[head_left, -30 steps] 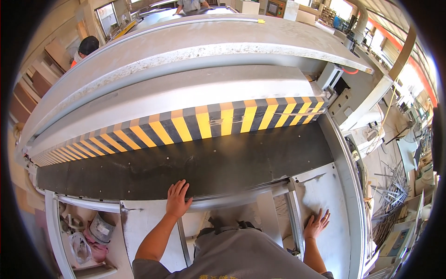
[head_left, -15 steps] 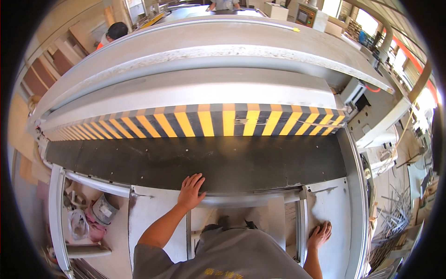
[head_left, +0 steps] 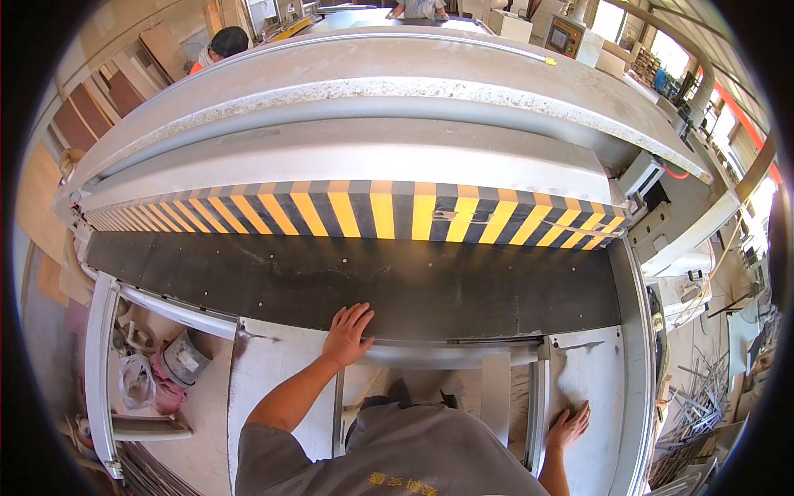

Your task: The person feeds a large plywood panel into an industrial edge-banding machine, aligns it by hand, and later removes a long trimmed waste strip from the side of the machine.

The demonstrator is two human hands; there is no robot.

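Observation:
My left hand point(head_left: 348, 335) lies with fingers stretched out at the front edge of a dark flat bed point(head_left: 397, 281), holding nothing. Its wrist is over a pale support panel point(head_left: 285, 388). On another pale panel point(head_left: 600, 376) to the right rests my right hand point(head_left: 567, 426), fingers extended and nothing in its grasp. Behind the dark bed runs a long beam with yellow and black stripes point(head_left: 380, 211), part of a wide grey machine point(head_left: 356, 149).
A grey bucket point(head_left: 184, 360) and a clear plastic bag point(head_left: 136, 384) sit below at the left. Metal strips point(head_left: 699, 393) are heaped at the right. One person point(head_left: 227, 41) is beyond the machine at the left, another point(head_left: 419, 8) at the far end. A control panel point(head_left: 564, 37) stands at the back right.
The whole view has shifted slightly, with the machine appearing tilted a little. Both hands stay at about the same places on the bed's edge and the right panel.

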